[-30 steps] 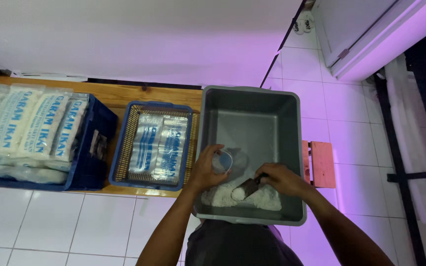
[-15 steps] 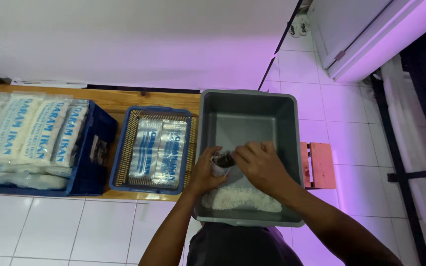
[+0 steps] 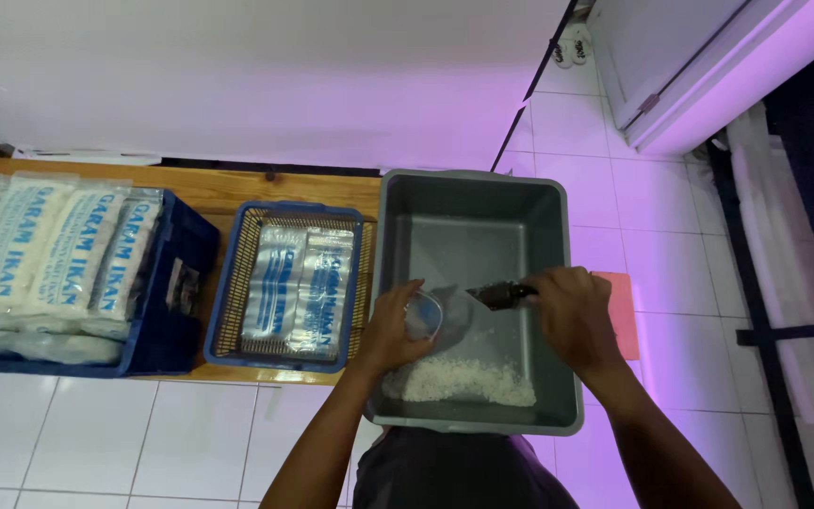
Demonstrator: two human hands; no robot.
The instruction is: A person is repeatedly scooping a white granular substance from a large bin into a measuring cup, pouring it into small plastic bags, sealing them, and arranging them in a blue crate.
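Over the grey tub (image 3: 558, 236) we hold both hands, and everything else we place from that tub. Our left hand (image 3: 390, 332) is curled around a small clear plastic bag (image 3: 423, 313), gripping it by its mouth just inside the tub's left wall. Our right hand (image 3: 572, 316) is clenched on the handle of a dark scoop (image 3: 499, 295), whose blade points toward the bag and hangs close beside its opening, above the tub's floor. A low heap of white grains (image 3: 463, 380) lies on the tub's near end, below both hands.

Judging by what lies about, the filling seems well under way: the blue basket (image 3: 228, 283) just left of the tub carries flat filled packets (image 3: 296, 287), and the dark blue crate (image 3: 176, 320) further left is stacked with larger white packs (image 3: 49, 250). What is left looks small, since only that thin heap covers the tub's floor and the far end is bare.

Both containers and the tub rest on a wooden worktop (image 3: 237, 188). We cannot tell whether the scoop carries any grains, nor how full the bag is; its clear film blurs against the grey. The crate is cut off at the left edge.
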